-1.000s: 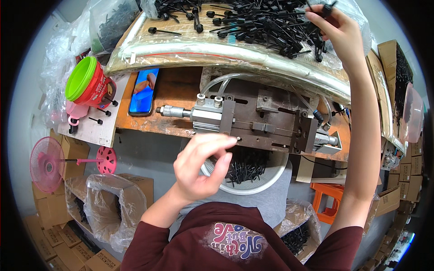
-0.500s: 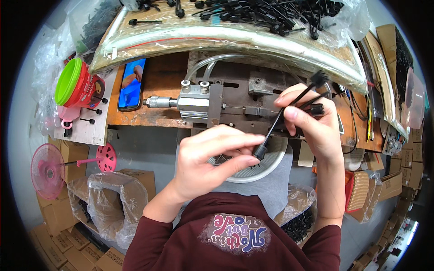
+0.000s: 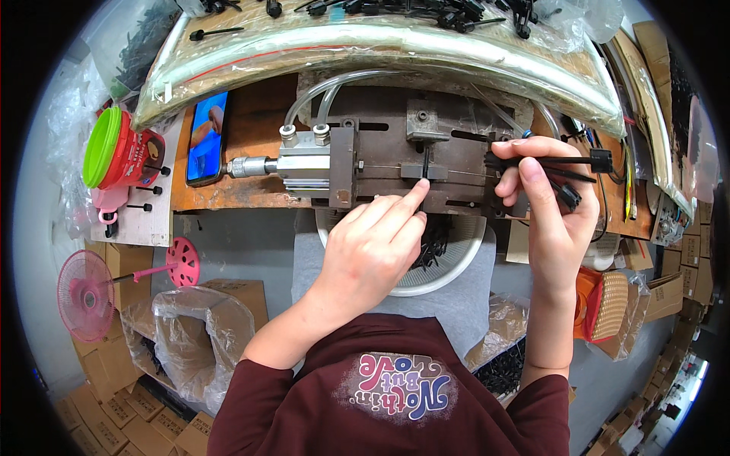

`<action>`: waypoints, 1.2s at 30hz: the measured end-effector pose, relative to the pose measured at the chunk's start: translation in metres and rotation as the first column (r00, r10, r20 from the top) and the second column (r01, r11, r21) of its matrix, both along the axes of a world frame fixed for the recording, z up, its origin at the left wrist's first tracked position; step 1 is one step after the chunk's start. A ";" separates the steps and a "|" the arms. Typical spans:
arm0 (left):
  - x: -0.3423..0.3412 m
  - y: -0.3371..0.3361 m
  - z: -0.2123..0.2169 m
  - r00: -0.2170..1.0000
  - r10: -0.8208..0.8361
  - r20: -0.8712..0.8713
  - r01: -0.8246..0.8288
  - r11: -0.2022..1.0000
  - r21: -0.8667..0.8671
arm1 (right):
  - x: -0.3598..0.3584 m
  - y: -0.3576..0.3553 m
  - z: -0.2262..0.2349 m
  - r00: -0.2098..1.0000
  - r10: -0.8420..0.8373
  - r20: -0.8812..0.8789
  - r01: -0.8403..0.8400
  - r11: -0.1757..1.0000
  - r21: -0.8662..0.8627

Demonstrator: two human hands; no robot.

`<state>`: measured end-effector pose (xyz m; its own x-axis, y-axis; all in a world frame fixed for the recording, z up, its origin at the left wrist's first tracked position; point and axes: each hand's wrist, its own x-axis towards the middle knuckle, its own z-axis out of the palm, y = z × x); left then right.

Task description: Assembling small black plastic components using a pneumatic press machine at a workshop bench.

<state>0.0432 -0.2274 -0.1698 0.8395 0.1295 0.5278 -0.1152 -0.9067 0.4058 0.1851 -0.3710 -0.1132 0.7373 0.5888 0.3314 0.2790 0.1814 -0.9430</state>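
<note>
— Both our hands have moved since half a second ago: the left hand (image 3: 372,251) has dropped the black piece and now points its forefinger at the small block in the middle of the steel jig (image 3: 395,171), and the right hand (image 3: 551,201) has swung out toward the jig's right end.

— What do we hold now?

— On the right we pinch a few black plastic ties (image 3: 559,163) between thumb and curled fingers, lying level, heads toward the desk's right edge. The left holds nothing; its forefinger is stretched out, the others loosely bent, the tip touching the jig's front face.

— And the loose stock?

— More black ties (image 3: 426,9) lie in a heap along the back edge of the desk, behind the clear plastic sheet (image 3: 380,42). Below the front edge, under our left wrist, a white basket (image 3: 449,266) catches finished pieces.

— How do we do this well?

— We judge that we should keep one tie straight in line with the thin rod running from the air cylinder (image 3: 300,163), steady it at the block with the left forefinger, and keep that fingertip clear of the slot.
</note>
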 end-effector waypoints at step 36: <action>-0.016 0.001 0.027 0.984 -0.161 0.073 0.177 0.895 -0.410 | -0.003 -0.007 -0.026 0.296 -0.015 0.955 0.295 0.952 -0.076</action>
